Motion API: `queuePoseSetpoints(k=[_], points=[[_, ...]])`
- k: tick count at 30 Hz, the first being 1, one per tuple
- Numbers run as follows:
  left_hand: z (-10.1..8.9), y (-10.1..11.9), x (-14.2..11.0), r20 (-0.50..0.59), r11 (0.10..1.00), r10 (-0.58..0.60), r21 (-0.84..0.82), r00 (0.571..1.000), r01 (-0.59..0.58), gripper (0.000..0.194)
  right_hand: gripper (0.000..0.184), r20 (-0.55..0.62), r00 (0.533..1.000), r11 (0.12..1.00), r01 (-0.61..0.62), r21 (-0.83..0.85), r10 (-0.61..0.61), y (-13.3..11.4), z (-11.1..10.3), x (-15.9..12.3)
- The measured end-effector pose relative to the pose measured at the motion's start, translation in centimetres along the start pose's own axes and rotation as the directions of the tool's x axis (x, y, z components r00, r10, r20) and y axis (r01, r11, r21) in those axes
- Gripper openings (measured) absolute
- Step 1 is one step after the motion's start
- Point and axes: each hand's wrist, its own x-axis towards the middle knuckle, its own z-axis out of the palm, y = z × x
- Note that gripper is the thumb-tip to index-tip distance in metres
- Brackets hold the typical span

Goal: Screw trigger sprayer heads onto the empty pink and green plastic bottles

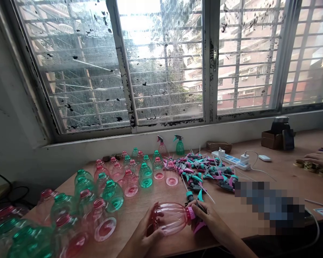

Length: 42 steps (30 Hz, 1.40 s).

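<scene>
My left hand [146, 233] grips the body of a pink transparent bottle [172, 218] lying sideways at the table's front edge. My right hand [208, 218] is closed on a pink and teal spray trigger head [196, 215] at the bottle's neck. Just beyond lies a pile of pink and teal trigger heads [204, 172] with thin white tubes. To the left stand several empty pink and green bottles [118, 182], some upright, some tipped.
Two assembled spray bottles [171, 145] stand by the window sill. A white power strip [233, 161] with plugs lies at the back right, a small brown box [271, 139] beyond it. Another person's hand [319, 158] rests at the far right edge. A blurred patch covers part of the wooden table [280, 168].
</scene>
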Motion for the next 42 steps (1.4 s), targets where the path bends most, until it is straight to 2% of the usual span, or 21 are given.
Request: queuePoseSetpoints(k=[3,6,8,11,14,18,21,25,28,31,35,39,42], points=[[0.1,0.1,-0.1,0.031,0.994,-0.028,-0.107,0.999,0.031,0.097,0.047,0.015,1.000,1.000,-0.009,0.005,0.009,-0.1,0.1,0.0],[0.2,0.4,-0.3,0.020,0.991,-0.036,-0.129,0.999,0.039,0.099,0.047,0.018,1.000,1.000,-0.011,0.007,0.011,-0.1,0.1,0.1],[0.2,0.3,-0.3,-0.017,0.999,0.005,-0.048,1.000,-0.006,0.099,0.047,0.019,1.000,1.000,-0.013,0.003,0.013,-0.1,0.0,0.1],[0.0,-0.5,0.0,-0.057,0.963,0.131,0.243,0.990,-0.113,0.099,0.048,0.013,1.000,1.000,-0.013,-0.007,0.013,0.1,0.0,0.2],[-0.3,-1.7,0.5,-0.034,0.846,0.274,0.484,0.961,-0.224,0.099,0.050,-0.022,1.000,1.000,-0.020,-0.007,0.019,0.2,0.1,0.5],[-0.2,-2.4,0.8,0.000,0.696,0.396,0.652,0.918,-0.301,0.100,0.054,-0.075,0.996,0.999,-0.042,0.003,0.042,0.2,0.3,1.0],[0.2,-1.8,0.5,0.034,0.562,0.460,0.763,0.887,-0.321,0.093,0.056,-0.086,0.993,0.997,-0.075,0.028,0.078,0.3,0.3,1.3],[0.8,-0.4,0.0,0.128,0.327,0.529,0.882,0.839,-0.340,0.075,0.058,-0.067,0.986,0.986,-0.150,0.071,0.155,0.4,0.1,1.6],[1.1,0.3,-0.1,0.149,0.230,0.542,0.920,0.827,-0.316,0.072,0.058,-0.064,0.976,0.975,-0.205,0.081,0.210,0.6,0.0,1.5],[1.1,0.5,0.1,0.120,0.237,0.552,0.926,0.825,-0.293,0.072,0.050,-0.050,0.982,0.979,-0.175,0.106,0.181,0.7,-0.3,0.9],[1.0,0.5,0.4,0.024,0.317,0.534,0.921,0.845,-0.226,0.082,0.034,0.042,0.999,0.989,-0.029,0.147,0.023,-0.4,-1.1,-0.3],[1.2,0.2,0.3,-0.017,0.400,0.484,0.893,0.875,-0.204,0.099,0.024,0.053,0.993,0.992,0.108,-0.064,-0.105,-3.5,-1.8,-1.5],[1.7,0.4,-0.2,-0.028,0.452,0.392,0.876,0.920,-0.166,0.108,0.023,-0.069,0.970,0.954,0.213,-0.211,-0.231,-6.6,-2.5,-1.6]])
